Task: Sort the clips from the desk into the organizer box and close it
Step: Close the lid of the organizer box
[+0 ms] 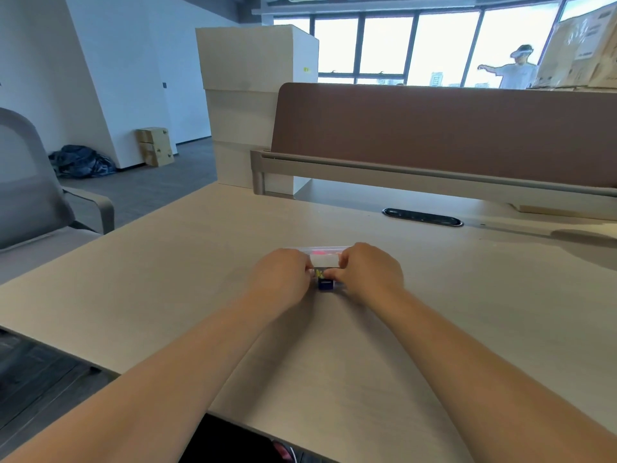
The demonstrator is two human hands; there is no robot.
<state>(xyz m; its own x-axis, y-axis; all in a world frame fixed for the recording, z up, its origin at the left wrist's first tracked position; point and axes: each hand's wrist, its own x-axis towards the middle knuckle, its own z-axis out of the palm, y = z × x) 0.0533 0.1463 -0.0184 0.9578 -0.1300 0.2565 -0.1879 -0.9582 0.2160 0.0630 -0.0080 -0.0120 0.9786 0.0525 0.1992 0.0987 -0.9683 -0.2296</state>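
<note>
The left grip point(283, 275) and the right grip point(367, 272) hold the two ends of the box point(325, 260), just below the middle of the frame. Fingers curl in toward it from either side, and the right thumb point(334, 273) lies across its near edge. The fingertips are mostly hidden behind the knuckles.

The box is small and clear and sits on the desk point(167, 262). Only the strip between the two grips shows. Something pink point(320, 252) shows at its far edge, and a yellow clip point(319, 273) lies beside the thumb. A blue clip point(325, 284) sits at the near edge, but I cannot tell whether it is inside the box or just in front. Nor can I tell whether the lid is fully down.

Both bare forearms run up from the bottom of the frame. Higher on the desk, right of centre, is a dark oval cable slot point(422, 217), with a brown divider point(434, 128) above it. A grey chair point(30, 188) stands at the left edge. A white cabinet point(253, 95) rises in the upper middle, and a person point(517, 70) stands by the windows at upper right.
</note>
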